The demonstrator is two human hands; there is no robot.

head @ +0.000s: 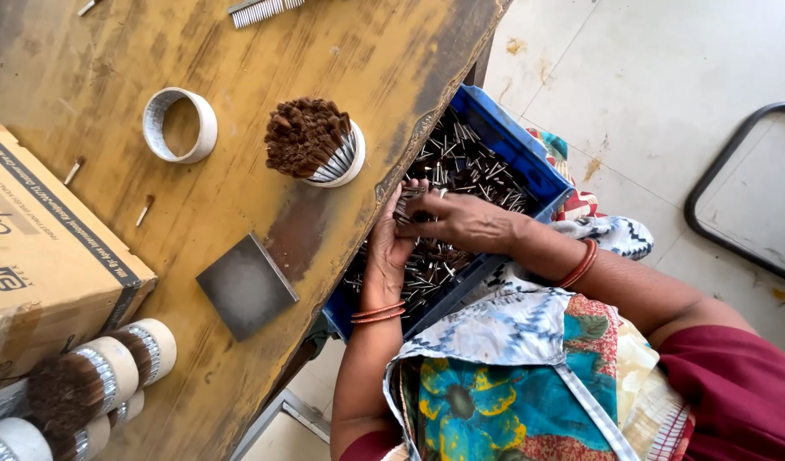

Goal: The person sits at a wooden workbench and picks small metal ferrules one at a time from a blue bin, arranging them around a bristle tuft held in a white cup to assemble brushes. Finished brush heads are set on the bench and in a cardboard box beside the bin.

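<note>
Both hands work inside the blue crate (529, 166) on the lap: the left hand (391, 243) cups a small bundle of metal pins (409, 207), and the right hand (461, 220) closes its fingers over the same bundle. Beyond, on the wooden table (110, 51), lies a grey metal plate (245, 286), then a filled ring of brown-tipped pins (314, 141) and an empty white ring (180, 125).

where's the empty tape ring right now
In the head view, the empty tape ring lies flat on the wooden table, upper left, just left of the ring packed with brown-tipped sticks.
</note>
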